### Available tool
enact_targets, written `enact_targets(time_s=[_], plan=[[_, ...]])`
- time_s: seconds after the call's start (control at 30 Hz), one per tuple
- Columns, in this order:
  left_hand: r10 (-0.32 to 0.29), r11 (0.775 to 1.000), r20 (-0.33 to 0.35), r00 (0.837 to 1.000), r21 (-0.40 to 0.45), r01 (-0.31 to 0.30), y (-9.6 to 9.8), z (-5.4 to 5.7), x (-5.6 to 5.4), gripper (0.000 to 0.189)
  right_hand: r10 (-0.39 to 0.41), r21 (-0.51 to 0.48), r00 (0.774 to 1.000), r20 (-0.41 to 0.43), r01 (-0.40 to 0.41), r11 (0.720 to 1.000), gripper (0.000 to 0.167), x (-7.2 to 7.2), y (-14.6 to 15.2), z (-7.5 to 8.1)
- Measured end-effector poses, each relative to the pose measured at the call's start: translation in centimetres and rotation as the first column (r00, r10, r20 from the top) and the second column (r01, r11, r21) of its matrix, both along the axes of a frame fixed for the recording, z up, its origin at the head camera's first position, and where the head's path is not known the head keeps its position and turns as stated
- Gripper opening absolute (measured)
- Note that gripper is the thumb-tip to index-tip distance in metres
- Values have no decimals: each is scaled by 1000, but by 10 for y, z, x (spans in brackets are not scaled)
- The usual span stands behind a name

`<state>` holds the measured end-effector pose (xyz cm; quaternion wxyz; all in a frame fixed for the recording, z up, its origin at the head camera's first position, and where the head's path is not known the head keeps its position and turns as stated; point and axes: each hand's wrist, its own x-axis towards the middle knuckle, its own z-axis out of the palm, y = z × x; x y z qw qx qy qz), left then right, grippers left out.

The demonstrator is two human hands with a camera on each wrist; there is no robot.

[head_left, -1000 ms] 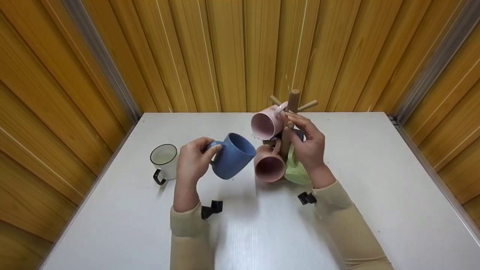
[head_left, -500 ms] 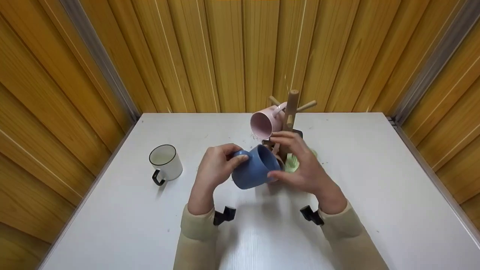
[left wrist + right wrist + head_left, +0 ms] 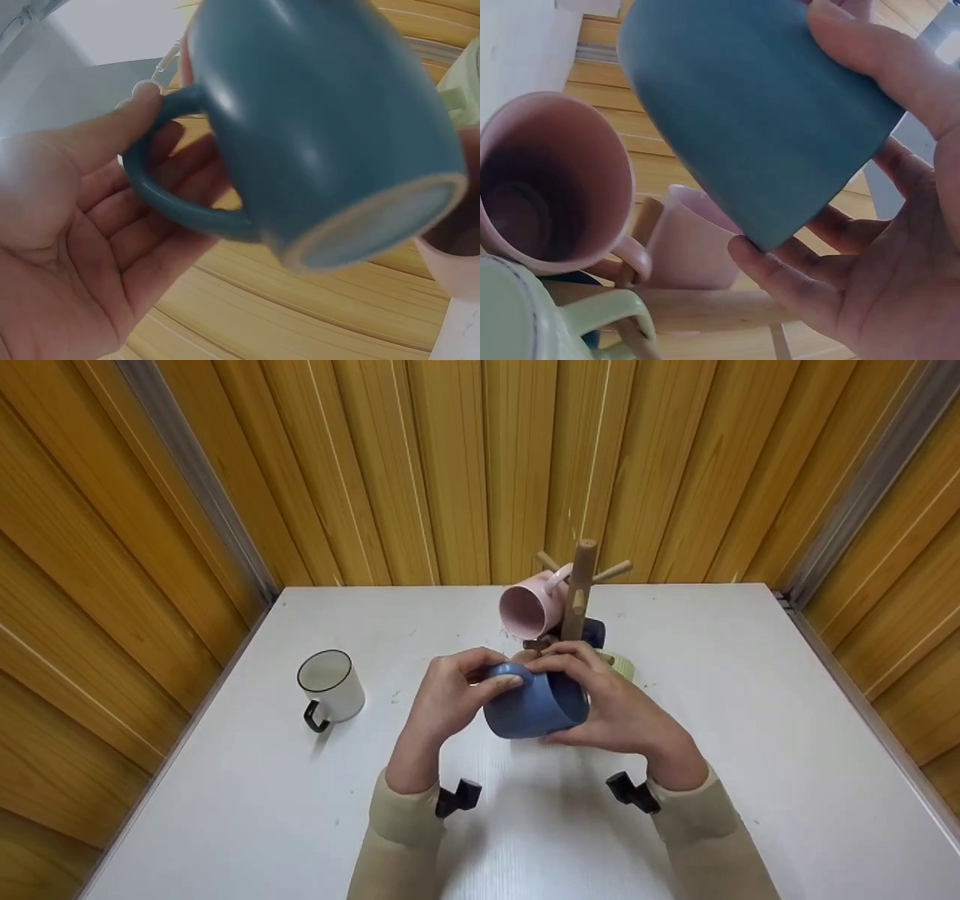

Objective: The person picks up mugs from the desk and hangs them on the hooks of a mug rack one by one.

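Between my two hands a blue mug point(image 3: 525, 709) is held tilted, its mouth facing right. My left hand point(image 3: 454, 694) pinches its handle point(image 3: 184, 206) between thumb and fingers, as the left wrist view shows. With thumb and fingers my right hand point(image 3: 619, 709) grips the mug's body around the rim end. Just behind the hands stands a wooden mug tree point(image 3: 581, 585). A light pink mug point(image 3: 525, 609) hangs on its upper left peg. Lower down, a darker pink mug point(image 3: 555, 180) and a green mug point(image 3: 517, 315) show in the right wrist view, mostly hidden in the head view.
A white mug point(image 3: 334, 690) with a black rim and handle stands on the white table point(image 3: 225, 795) to the left. A dark blue mug point(image 3: 593, 633) partly shows behind the mug tree's post. Wood-patterned walls point(image 3: 442, 472) enclose the table.
My left hand has carried the blue mug rightward and turned it. My right hand has left the mug tree, come down and taken hold of the mug's body.
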<state>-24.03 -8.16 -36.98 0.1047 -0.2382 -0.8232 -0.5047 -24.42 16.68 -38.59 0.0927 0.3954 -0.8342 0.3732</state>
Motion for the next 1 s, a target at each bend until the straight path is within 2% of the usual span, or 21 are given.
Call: enact_targets(time_s=[0.13, 0.3, 0.43, 0.57, 0.73, 1.0], plan=[[-31, 999, 118, 992, 45, 26, -1, -1, -2, 38, -11, -56, 1000, 6, 11, 998, 86, -2, 11, 4], [-47, 998, 272, 961, 44, 36, 3, -5, -8, 59, -93, -143, 995, 38, 98, 985, 88, -6, 28, 6], [-77, 994, 334, 939, 104, 44, 13, -9, -12, 58, -166, -182, 985, 53, 173, 968, 91, -10, 37, 6], [-60, 992, 346, 936, 121, 19, 26, -15, -15, 50, -217, -200, 971, 103, 234, 952, 94, -15, 44, 5], [-24, 991, 317, 948, 132, -19, 40, -23, -19, 43, -261, -211, 949, 178, 296, 932, 93, -21, 48, 2], [-11, 981, 303, 953, 187, -48, 47, -34, -26, 36, -287, -219, 923, 257, 345, 913, 87, -36, 53, -8]])
